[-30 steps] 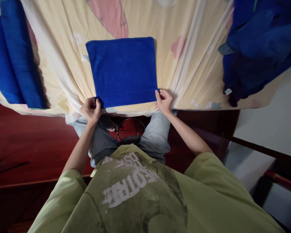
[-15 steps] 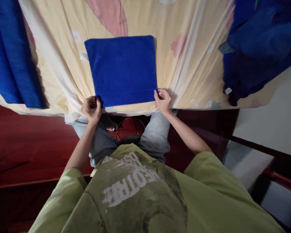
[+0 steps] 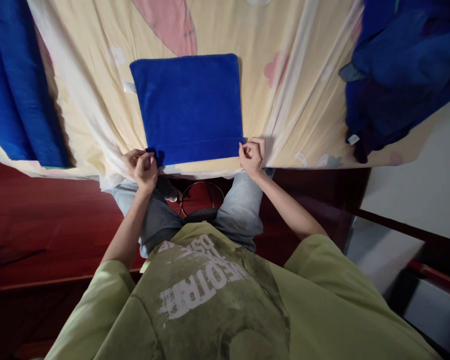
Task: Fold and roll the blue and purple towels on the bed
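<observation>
A blue cloth (image 3: 191, 105), roughly rectangular with a narrow strip folded along its near edge, lies flat in front of me. A small white tag (image 3: 129, 87) sticks out at its left side. My left hand (image 3: 142, 167) pinches the near left corner, fingers curled and closed. At the near right corner my right hand (image 3: 253, 156) has thumb and fingertips pressed together on the cloth's edge. Under the cloth spreads a cream sheet (image 3: 86, 100) with pink patterns.
Folded blue cloths (image 3: 26, 100) lie at the left of the sheet. On the right is a loose heap of dark blue cloths (image 3: 401, 85) with a white tag. A round metal frame (image 3: 202, 192) shows between my legs above the red floor (image 3: 52, 215).
The left hand's fingers have shifted slightly and curled more at the corner. My right hand's grip has changed a little at its corner. The cloth lies almost as before.
</observation>
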Available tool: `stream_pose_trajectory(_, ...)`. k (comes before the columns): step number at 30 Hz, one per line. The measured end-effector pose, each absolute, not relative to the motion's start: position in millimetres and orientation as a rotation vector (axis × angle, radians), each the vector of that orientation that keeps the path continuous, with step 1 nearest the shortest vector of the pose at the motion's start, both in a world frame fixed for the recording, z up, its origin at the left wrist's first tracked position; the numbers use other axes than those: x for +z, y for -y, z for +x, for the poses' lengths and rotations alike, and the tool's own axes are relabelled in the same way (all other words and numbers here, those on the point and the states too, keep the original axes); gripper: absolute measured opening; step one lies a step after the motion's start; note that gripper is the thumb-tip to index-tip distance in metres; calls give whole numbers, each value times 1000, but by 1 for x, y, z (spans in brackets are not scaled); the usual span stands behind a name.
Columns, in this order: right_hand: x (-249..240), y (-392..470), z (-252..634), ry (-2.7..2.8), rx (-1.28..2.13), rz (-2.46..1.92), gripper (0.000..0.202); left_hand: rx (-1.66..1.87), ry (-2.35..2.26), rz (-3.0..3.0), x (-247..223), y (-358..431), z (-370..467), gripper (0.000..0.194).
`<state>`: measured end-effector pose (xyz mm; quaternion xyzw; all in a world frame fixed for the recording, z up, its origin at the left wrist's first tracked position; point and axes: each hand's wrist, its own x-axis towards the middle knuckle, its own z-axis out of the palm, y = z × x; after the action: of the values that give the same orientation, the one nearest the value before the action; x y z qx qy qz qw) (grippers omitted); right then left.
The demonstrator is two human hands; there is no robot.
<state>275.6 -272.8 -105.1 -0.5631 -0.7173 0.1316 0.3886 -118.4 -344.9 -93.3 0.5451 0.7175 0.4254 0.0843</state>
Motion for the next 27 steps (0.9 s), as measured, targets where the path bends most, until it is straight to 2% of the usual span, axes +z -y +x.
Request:
stream_pose_trajectory(6,-96,271,277,2138,429,-1295,23,1119,-1815,1886,-96,348,-128,23)
stream_pose_trajectory(12,-75,265,271,2246,515,-1231,37,964,-1576,2010,-77,343,-131,35)
stream_pose_trajectory(20,-54,267,270,2327,563,-1238,27,829,-1510,2004,-58,342,-132,53)
stream_pose_trajectory(23,-49,266,269,2325,597,-1275,30,825,-1581,1923,-60,341,-131,52)
stream_pose_trajectory(27,-50,264,266,2303,594,-1289,47,847,-1651,1846,-62,339,-128,44)
